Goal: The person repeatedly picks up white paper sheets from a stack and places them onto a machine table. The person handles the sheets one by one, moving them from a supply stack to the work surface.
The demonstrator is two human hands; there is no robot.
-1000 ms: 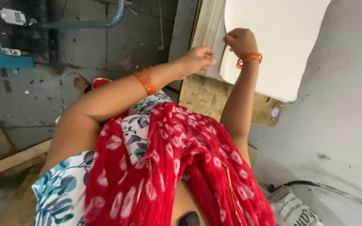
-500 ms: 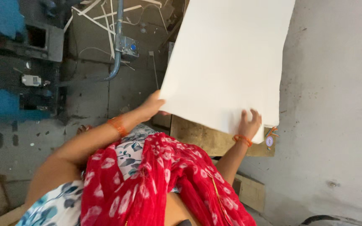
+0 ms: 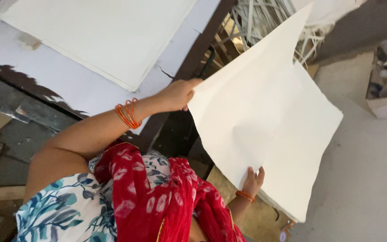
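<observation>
Grey workshop floor; white-topped desk [image 3: 90, 89] behind. Left hand [image 3: 178, 94], fingers pinching large white sheet [image 3: 265, 121]; right hand [image 3: 252, 179] gripping lower edge, palm hidden.

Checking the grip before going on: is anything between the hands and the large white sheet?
Nothing visible. The left hand grips the large white paper sheet at its left edge, and the right hand holds its lower edge directly.
</observation>
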